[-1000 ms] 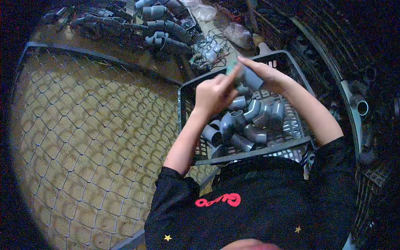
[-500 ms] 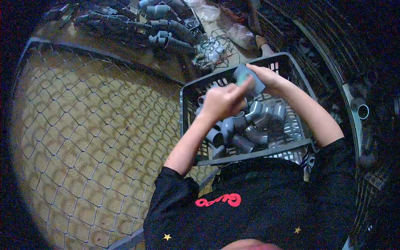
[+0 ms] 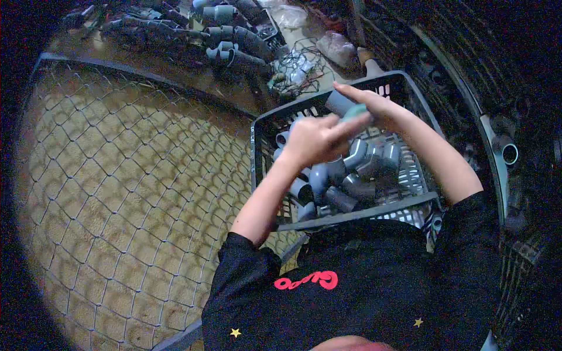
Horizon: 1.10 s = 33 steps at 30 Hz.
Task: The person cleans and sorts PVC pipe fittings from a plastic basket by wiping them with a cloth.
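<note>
In my right hand (image 3: 374,105) is a grey plastic pipe fitting (image 3: 338,103), tilted above a black crate, with the thumb and fingers along its far side. My left hand (image 3: 316,138) is closed, its fingers reaching across to the fitting's near end. At those fingertips shows a small green piece (image 3: 355,112), smeared by motion, pressed close against the fitting; I cannot tell what it is. Below both hands, the black slotted crate (image 3: 345,220) holds several loose grey pipe elbows (image 3: 355,154) and short fittings.
A wire-mesh framed panel (image 3: 126,193) fills the left side over a tan surface. Beyond the crate lie piled grey pipe fittings (image 3: 225,52), tangled cords (image 3: 298,67) and clear plastic bags (image 3: 338,48). Dark slatted crates (image 3: 456,58) line the right.
My left hand's fingers have shifted slightly right and the green piece has moved with them toward the fitting's near end. The fitting has turned a little in my right hand.
</note>
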Available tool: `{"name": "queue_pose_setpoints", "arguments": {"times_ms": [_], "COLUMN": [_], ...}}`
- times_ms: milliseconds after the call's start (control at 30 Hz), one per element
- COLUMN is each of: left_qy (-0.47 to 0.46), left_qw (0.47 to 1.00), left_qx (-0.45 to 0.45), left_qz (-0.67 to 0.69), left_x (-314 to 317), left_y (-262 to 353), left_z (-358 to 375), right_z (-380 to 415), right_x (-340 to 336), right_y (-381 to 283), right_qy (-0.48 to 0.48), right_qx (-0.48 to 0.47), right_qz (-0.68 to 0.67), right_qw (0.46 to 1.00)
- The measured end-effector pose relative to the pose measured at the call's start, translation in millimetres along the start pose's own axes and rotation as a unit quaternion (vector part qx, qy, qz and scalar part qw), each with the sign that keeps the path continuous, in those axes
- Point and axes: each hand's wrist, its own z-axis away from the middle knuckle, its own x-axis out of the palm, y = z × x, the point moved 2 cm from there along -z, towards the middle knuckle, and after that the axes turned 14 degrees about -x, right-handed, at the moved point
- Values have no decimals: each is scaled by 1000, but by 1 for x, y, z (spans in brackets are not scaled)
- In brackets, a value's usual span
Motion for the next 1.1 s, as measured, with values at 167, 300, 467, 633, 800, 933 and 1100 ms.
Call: {"name": "queue_pose_setpoints", "arguments": {"times_ms": [167,300,467,633,800,933,1100], "left_qy": [52,-10,79,49,78,47,64], "left_qw": [995,999,991,998,992,998,992], "left_qx": [-75,33,-103,2,-101,-31,-109], "left_qz": [33,-18,34,33,-3,29,24], "left_x": [6,7,-1,14,5,11,2], "left_y": [-27,3,-23,12,-13,-3,-13], "left_z": [3,2,-3,3,-4,2,-6], "right_z": [-21,-13,-12,-5,-6,-3,-11], "right_x": [-19,-13,-13,-5,-2,0,-6], "right_y": [17,7,6,-2,-2,-6,2], "right_qy": [22,27,34,48,-11,-19,-106], "right_qx": [-16,-8,-12,-32,-24,-39,-21], "right_qz": [55,69,66,88,57,64,-22], "right_qw": [998,997,997,995,998,997,994]}}
